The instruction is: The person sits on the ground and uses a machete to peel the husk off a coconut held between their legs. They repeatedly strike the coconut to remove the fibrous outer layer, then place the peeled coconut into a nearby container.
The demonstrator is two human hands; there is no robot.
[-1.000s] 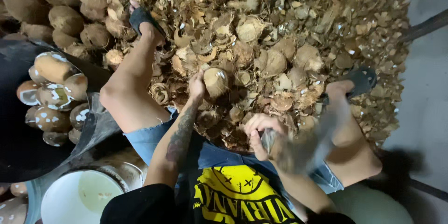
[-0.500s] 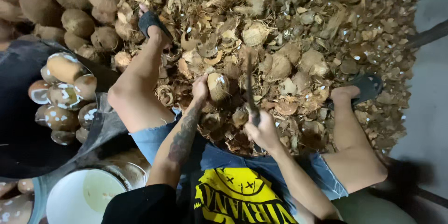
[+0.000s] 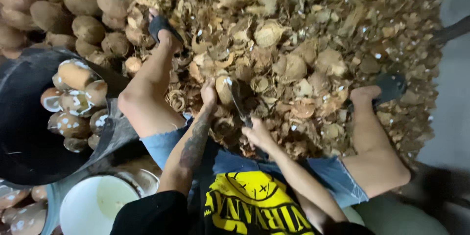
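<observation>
Holding: the left hand (image 3: pixel 209 93) wraps around a coconut (image 3: pixel 224 89), fingers clenched on its side, pressing it down amid the husk pile (image 3: pixel 303 44).
Blade grip: the right hand (image 3: pixel 258 134) is clenched around the handle of a knife (image 3: pixel 240 103); its dark blade runs up from the fist and touches the coconut's right side.
Coconut place: it sits between the person's knees, at the near edge of the husk pile.
Black tub: a black tub (image 3: pixel 24 132), left of the coconut past the left leg, holds peeled coconuts (image 3: pixel 76 93), brown with white patches.
White bucket: a white bucket (image 3: pixel 78 208), below the black tub, holds pale cloudy liquid.
Unpeeled heap: brown whole coconuts (image 3: pixel 63 0) are stacked above the black tub, left of the husk pile.
Feet: both feet in dark sandals (image 3: pixel 161 25) rest on the husk pile, either side of the coconut.
</observation>
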